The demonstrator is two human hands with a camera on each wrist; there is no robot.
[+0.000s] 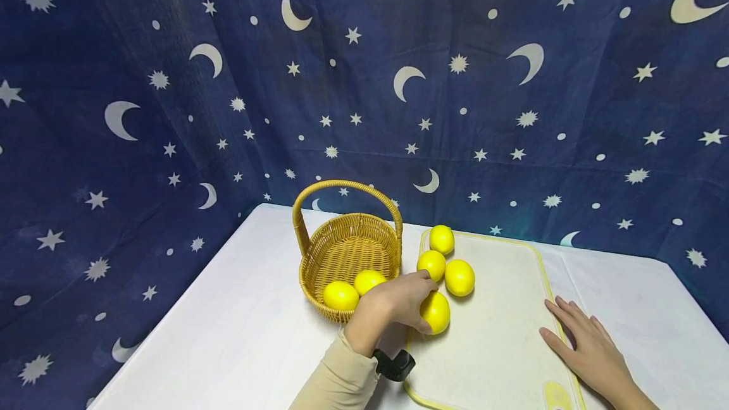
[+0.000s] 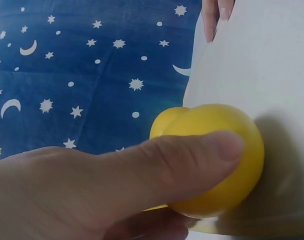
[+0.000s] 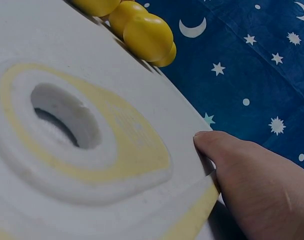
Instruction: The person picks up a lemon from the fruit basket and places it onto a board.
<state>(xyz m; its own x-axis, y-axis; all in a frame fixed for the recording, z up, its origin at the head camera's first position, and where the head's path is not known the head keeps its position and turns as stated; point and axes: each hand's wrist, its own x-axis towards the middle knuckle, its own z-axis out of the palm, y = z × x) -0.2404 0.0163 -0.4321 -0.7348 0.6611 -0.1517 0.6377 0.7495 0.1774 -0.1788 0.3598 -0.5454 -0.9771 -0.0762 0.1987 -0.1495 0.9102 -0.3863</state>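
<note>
Head view, looking down over the white table (image 1: 216, 347), has the person's left hand (image 1: 395, 301) above the left edge of a yellow-rimmed chopping board (image 1: 501, 347), gripping a lemon (image 1: 437, 313). The fruit sits between thumb (image 2: 192, 160) and fingers: in the left wrist view the thumb lies across its near side, fingertips curl below, and the rounded end pokes out past the thumb. From here I can't tell whether it touches the board or is lifted. Just beyond those fingers is a second lemon (image 1: 431, 264), with a third lemon (image 1: 460, 278) beside it and a fourth lemon (image 1: 442, 240) behind, all on the board. Left of them stands a wicker basket (image 1: 347, 183), its handle upright, two lemons (image 1: 341, 297) in its near side. Over at the board's right edge rests the right hand (image 1: 592, 347), holding nothing, fingers extended and thumb apart, near the handle hole (image 3: 64, 117). Behind hangs a navy star-and-moon cloth (image 1: 364, 112).
</note>
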